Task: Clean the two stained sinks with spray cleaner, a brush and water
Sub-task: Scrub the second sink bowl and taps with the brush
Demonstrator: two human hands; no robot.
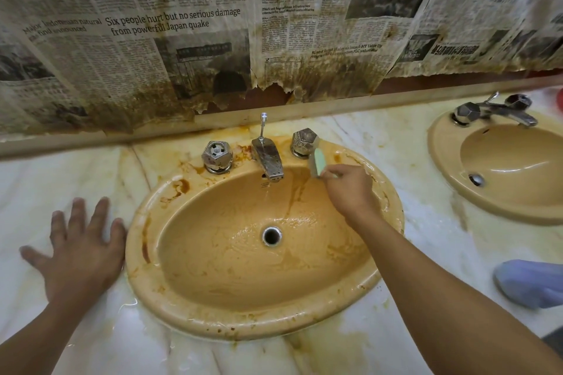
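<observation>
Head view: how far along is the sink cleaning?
Done: the far sink looks cleaner. In hand: water runs from the faucet; right hand holds the green brush at the back rim of the near sink. Left: brown stains across its rim and bowl.

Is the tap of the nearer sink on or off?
On: a thin stream falls from the spout into the wet sink.

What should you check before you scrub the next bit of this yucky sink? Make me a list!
1. Brush held in right hand: ok.
2. Left hand flat on counter, outside the basin: ok.
3. Water running from spout: ok, thin stream.
4. Drain unplugged: ok.
5. Sink rim free of stains: not ok, brown marks on it.
6. Spray cleaner nearby: cannot tell, not in view.
</observation>
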